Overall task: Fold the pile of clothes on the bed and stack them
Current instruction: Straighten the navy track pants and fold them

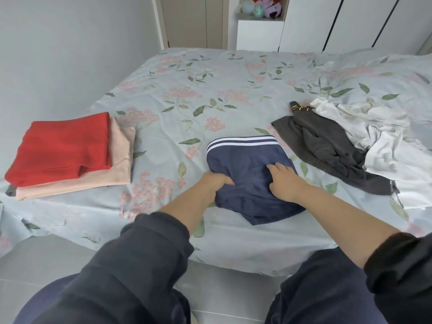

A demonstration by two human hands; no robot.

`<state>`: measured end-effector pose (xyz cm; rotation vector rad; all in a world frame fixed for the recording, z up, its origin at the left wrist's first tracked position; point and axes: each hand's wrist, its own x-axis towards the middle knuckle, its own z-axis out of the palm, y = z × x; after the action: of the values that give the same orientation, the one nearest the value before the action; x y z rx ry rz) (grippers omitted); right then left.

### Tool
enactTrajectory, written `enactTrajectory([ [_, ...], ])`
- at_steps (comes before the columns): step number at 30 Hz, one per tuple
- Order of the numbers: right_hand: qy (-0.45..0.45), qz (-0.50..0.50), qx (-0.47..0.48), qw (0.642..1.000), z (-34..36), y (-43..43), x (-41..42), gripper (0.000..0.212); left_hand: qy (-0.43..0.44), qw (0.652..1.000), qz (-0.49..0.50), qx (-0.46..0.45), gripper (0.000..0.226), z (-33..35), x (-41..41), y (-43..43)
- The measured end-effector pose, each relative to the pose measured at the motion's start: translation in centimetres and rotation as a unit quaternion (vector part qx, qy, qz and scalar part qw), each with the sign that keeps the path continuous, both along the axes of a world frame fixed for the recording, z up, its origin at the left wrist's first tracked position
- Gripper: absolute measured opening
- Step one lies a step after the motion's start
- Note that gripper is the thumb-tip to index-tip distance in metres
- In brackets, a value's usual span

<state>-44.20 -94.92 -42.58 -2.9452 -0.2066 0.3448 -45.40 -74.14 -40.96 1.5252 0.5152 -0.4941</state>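
**Wearer's clothing: dark top, navy trousers**

Item 1: left sleeve [152, 232], lower centre-left of the frame. Near-black soft knit, with a thick cuff bunched partway up the forearm.

Item 2: right sleeve [397, 258], lower right edge. Same fabric and colour, with the cuff likewise gathered in folds.

Item 3: trousers [58, 300], along the bottom of the frame. Dark navy, loose and softly creased, one leg at lower left and one at lower right.

Item 4: left hand [216, 183] and right hand [284, 181], mid-frame. Both bare, as are the forearms beyond the cuffs.

Pale grey wall [58, 43] at left, white wardrobe doors [304, 22] w/ plush-toy niche [260, 8], grey tile floor [42, 265]
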Motion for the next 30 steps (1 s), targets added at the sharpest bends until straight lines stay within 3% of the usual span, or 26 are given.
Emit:
enactTrajectory([
  [4,-0.068,-0.030,0.114,0.991,2.7,0.6,0.9,0.066,-0.126,0.970,-0.056,0.203,0.040,7.9,4.8,1.1],
  [7,-0.133,-0.078,0.209,0.966,5.9,0.7,2.1,0.064,-0.219,0.900,-0.128,0.354,0.051,14.5,7.0,0.4],
  [11,-0.176,-0.121,0.315,0.925,9.1,0.0,3.1,0.061,-0.341,0.715,-0.227,0.566,0.035,18.4,6.3,-1.9],
  [14,-0.194,-0.156,0.367,0.896,9.2,-0.8,2.9,0.060,-0.379,0.585,-0.285,0.658,0.040,16.1,3.8,-2.8],
  [17,-0.177,-0.182,0.372,0.893,6.6,-1.4,1.7,0.061,-0.396,0.470,-0.377,0.693,0.053,9.7,0.4,-2.8],
  [20,-0.115,-0.174,0.341,0.917,2.5,-0.8,0.1,0.060,-0.359,0.357,-0.517,0.691,0.064,1.7,-3.5,-2.0],
  [22,-0.071,-0.158,0.333,0.927,0.4,-0.1,-0.7,0.052,-0.353,0.288,-0.560,0.692,0.066,-1.7,-5.3,-1.7],
  [25,-0.065,-0.178,0.332,0.924,-0.7,0.7,-0.8,0.041,-0.400,0.280,-0.552,0.676,0.067,-2.4,-5.7,-0.8],
  [27,-0.079,-0.200,0.315,0.924,-0.6,1.0,-0.4,0.041,-0.449,0.308,-0.555,0.629,0.065,-1.7,-5.1,0.5],
  [28,-0.089,-0.194,0.288,0.933,-0.6,1.2,-0.2,0.042,-0.460,0.374,-0.548,0.591,0.059,-1.3,-4.5,1.3],
  [30,-0.127,-0.162,0.205,0.957,-0.6,1.6,0.1,0.045,-0.406,0.595,-0.494,0.488,0.042,-0.1,-3.6,2.7],
])
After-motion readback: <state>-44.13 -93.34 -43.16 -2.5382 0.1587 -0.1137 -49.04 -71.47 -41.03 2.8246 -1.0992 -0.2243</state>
